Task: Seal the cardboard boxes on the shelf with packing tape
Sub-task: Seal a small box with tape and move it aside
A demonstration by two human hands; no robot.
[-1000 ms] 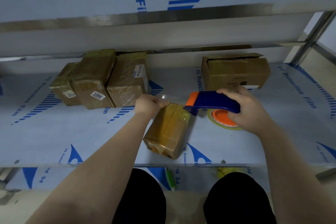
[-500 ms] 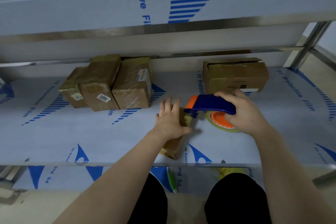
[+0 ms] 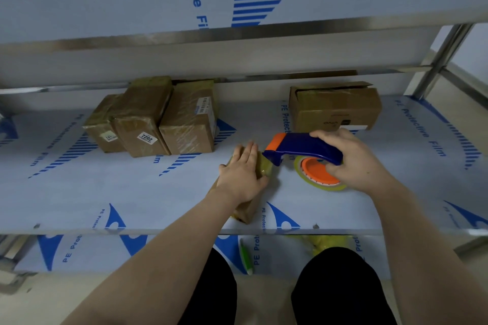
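Note:
A small taped cardboard box (image 3: 264,169) lies on the film-covered shelf (image 3: 132,192), mostly hidden under my left hand (image 3: 244,174), which presses flat on its top with straight fingers. My right hand (image 3: 353,159) grips the blue handle of a tape dispenser (image 3: 301,149) with an orange roll hub and clear tape. The dispenser's orange-tipped nose sits at the box's far right corner.
Three taped boxes (image 3: 158,119) stand together at the back left. A larger box (image 3: 335,108) with loose top flaps stands at the back right. An upper shelf (image 3: 237,8) overhangs. A steel post (image 3: 438,60) rises at right. A lower shelf holds a green pen (image 3: 247,258).
My left hand went from holding the box's far end to lying flat on its top, fingers now closed together. The dispenser stays at the box's far corner.

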